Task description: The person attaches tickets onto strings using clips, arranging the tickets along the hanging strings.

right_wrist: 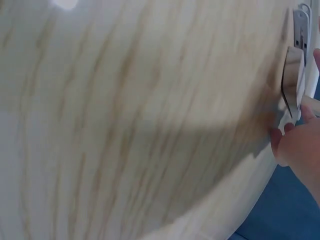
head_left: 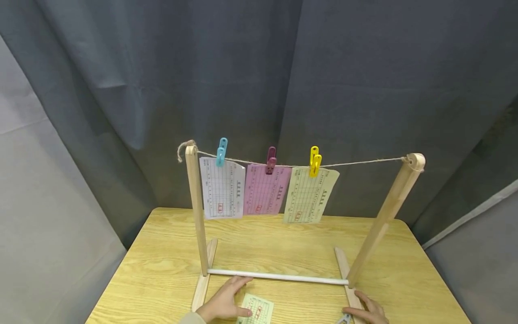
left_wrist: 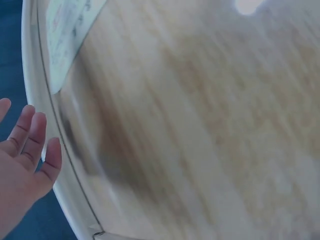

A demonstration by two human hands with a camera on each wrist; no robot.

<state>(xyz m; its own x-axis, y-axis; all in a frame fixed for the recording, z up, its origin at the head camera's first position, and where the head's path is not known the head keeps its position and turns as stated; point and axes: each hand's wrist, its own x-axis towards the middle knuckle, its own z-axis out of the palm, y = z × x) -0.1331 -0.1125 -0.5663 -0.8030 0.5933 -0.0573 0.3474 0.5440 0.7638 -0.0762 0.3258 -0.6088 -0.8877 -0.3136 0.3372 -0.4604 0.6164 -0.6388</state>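
Note:
A pale green printed slip lies on the table between the hands. My left hand hovers at its left side, fingers spread, the thumb overlapping its edge in the head view. In the left wrist view, the left hand's fingers look apart from the slip. My right hand is by the rack's right foot, thumb and index finger apart. Close to that thumb is a grey clip, also visible in the right wrist view; the right hand is partly cut off there.
A wooden rack with a twine line stands on the table. From the twine hang a white slip on a blue clip, a pink slip on a maroon clip, and a yellow-green slip on a yellow clip.

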